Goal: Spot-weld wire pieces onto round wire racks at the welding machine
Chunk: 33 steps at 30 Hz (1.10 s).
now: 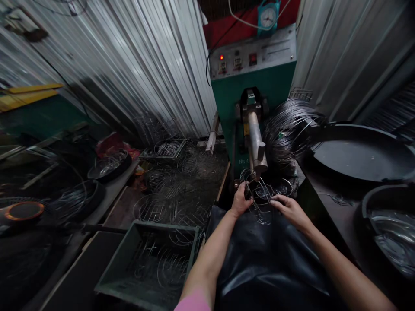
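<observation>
A round wire frame point(261, 203) made of thin metal rings sits under the metal arm point(256, 140) of a green welding machine point(256, 82). My left hand point(240, 199) grips the frame's left rim. On the frame's right rim, my right hand point(289, 208) pinches the wire. A black apron point(259, 259) covers my lap below both hands.
A thick bundle of loose wire rings point(288, 129) hangs right of the machine arm. Finished wire frames point(175, 194) lie piled on the floor at left, some in a green crate point(149, 263). Large dark round pans point(363, 151) stand on the bench at right.
</observation>
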Motion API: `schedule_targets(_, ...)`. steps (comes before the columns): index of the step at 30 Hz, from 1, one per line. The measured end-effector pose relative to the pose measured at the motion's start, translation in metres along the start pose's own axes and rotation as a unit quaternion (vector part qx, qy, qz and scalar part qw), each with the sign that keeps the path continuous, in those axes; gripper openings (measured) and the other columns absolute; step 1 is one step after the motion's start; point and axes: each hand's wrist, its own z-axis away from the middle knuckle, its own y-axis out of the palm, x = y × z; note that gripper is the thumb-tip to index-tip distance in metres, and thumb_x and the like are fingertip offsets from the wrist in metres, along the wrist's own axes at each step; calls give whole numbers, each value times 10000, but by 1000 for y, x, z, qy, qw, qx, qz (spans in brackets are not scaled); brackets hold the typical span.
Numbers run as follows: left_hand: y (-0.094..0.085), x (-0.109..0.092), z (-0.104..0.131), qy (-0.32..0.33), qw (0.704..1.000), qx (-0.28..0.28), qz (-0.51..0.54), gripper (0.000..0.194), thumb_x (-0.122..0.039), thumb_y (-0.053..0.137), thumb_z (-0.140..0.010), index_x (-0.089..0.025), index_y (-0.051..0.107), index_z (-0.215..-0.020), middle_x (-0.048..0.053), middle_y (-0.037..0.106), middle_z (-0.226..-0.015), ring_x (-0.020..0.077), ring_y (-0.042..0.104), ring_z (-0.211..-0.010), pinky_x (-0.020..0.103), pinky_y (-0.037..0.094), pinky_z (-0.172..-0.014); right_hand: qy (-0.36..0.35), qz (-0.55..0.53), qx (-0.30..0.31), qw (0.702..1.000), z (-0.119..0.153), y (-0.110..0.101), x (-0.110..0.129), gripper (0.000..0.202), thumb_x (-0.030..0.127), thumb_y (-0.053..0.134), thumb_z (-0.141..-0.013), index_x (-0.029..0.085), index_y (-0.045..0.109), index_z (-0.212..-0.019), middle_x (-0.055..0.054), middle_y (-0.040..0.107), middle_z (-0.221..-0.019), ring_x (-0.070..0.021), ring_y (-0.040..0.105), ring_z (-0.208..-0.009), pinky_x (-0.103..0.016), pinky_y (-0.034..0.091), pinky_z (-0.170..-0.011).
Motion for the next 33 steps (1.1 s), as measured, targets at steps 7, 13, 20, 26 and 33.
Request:
schedule_targets(7,1,-5,-7,-76,988,1,135,667,-125,652,-619,-161,422,-1244,129,474,-1276,239,468,-1186,410,389,-1007,3,-11,1,1000,-17,4,18,403,545,608,-657,160,641,-774,-1,565,-624,-110,437,-522,-236,337,-487)
schedule_targets(13,-2,-10,1,-113,982,-2,154,694,-153,717,-576,-186,463,-1220,111,470,-1278,239,470,-1171,409,415,-977,28,-51,21,998,11,6,-8,433,553,644,-670,164,645,-862,-47,640,-763,-162,555,-657,-257,432,-573)
schedule_targets(20,-1,-13,-7,-164,963,-15,214,669,-159,749,-553,-189,473,-1162,87,540,-1185,206,536,-1073,336,475,-880,6,-49,-7,999,3,9,10,416,557,655,-650,172,653,-806,-38,651,-760,-191,588,-706,-276,463,-633)
schedule_targets(26,0,1,-21,-205,952,-44,224,692,-129,777,-490,-180,492,-1118,63,580,-1114,195,560,-1024,331,460,-874,-23,-8,-11,1000,-31,10,23,401,553,627,-656,173,654,-778,-40,650,-736,-191,579,-700,-271,444,-609)
schedule_targets(33,0,-1,-21,-213,945,-33,248,657,-165,784,-497,-193,515,-1096,54,591,-1066,179,568,-977,306,458,-848,10,-26,4,1000,-16,7,7,384,518,632,-657,174,643,-828,-20,621,-722,-136,511,-602,-237,388,-527)
